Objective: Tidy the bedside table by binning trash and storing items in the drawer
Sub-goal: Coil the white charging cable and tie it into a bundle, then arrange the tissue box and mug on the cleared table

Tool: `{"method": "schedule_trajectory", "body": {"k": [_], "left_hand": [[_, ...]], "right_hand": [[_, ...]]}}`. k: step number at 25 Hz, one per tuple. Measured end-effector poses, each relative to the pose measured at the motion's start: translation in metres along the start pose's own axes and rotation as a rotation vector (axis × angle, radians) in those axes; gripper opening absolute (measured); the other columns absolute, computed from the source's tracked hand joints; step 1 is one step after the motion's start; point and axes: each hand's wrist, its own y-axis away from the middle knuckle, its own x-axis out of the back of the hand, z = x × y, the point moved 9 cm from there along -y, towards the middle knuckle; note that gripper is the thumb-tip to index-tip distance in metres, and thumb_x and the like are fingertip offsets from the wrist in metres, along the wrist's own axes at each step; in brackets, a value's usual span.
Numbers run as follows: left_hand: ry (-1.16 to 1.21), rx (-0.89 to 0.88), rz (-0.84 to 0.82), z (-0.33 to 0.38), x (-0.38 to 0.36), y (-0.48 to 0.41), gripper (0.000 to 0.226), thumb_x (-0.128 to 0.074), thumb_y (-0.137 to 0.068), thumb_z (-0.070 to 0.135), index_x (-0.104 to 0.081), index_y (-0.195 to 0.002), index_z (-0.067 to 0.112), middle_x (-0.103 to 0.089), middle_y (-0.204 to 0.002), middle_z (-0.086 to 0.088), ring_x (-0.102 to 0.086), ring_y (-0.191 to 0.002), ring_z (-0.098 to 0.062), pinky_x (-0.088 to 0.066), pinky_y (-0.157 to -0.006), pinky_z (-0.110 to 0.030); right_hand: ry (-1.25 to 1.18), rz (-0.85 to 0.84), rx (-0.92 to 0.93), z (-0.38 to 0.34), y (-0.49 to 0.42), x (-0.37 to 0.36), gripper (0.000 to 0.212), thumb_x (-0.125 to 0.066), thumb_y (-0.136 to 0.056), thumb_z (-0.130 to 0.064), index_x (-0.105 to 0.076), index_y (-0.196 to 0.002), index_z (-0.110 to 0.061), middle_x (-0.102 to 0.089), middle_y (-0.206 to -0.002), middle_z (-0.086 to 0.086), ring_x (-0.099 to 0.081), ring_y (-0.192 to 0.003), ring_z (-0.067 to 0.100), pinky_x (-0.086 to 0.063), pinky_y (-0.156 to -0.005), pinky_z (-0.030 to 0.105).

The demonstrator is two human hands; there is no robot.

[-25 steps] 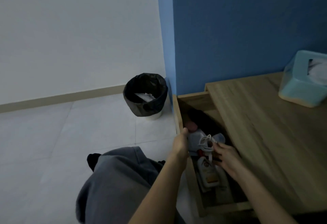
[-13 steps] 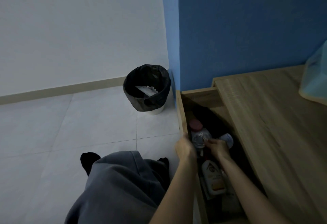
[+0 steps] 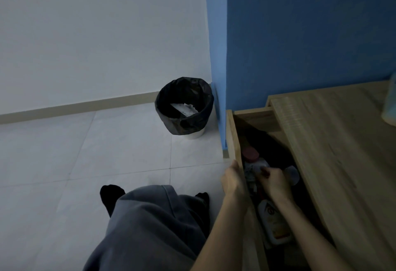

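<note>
Drawer point(image 3: 233, 133) pulled open beside the bench point(image 3: 334, 153), holding stored items: a bottle with a pink cap point(image 3: 254, 161), a flatter white bottle point(image 3: 275, 221) nearer the camera. Head view only. Since a second ago the white cable bundle, then held up between both hands above the drawer, has dropped out of sight among the bottles; the view has swung left, leaving only the tissue box point(image 3: 390, 103) edge showing. Judgement: cable is being tucked in, storing step nearly finished. Bin point(image 3: 184, 110) on the floor by the blue wall, paper inside. Left hand point(image 3: 232, 181) curled over the drawer's front edge, grip closed on the wood. Right hand point(image 3: 274, 181) down inside, fingers bunched; cannot tell what it holds.
</note>
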Motion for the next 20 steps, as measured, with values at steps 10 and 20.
{"method": "schedule_trajectory", "body": {"k": [10,20], "left_hand": [[-0.113,0.005,-0.143,-0.019,-0.042,-0.005,0.037,-0.035,-0.1,0.025,-0.058,-0.08,0.004,-0.063,-0.076,-0.015,-0.067,-0.069,-0.027,-0.047,-0.045,-0.023],[-0.082,0.012,-0.185,-0.034,-0.084,0.018,0.031,-0.04,-0.097,0.032,-0.059,-0.088,0.008,-0.063,-0.087,-0.014,-0.059,-0.077,-0.028,-0.047,-0.061,-0.032]], "right_hand": [[0.299,0.419,0.353,0.003,0.047,0.152,0.051,-0.035,-0.091,-0.033,-0.057,-0.119,0.004,-0.057,-0.128,0.022,-0.053,-0.117,0.036,-0.037,-0.096,0.034],[0.222,0.445,0.307,0.013,0.04,0.155,0.062,-0.025,-0.091,-0.043,-0.062,-0.116,0.0,-0.057,-0.132,0.015,-0.048,-0.126,0.03,-0.031,-0.106,0.03]]}}
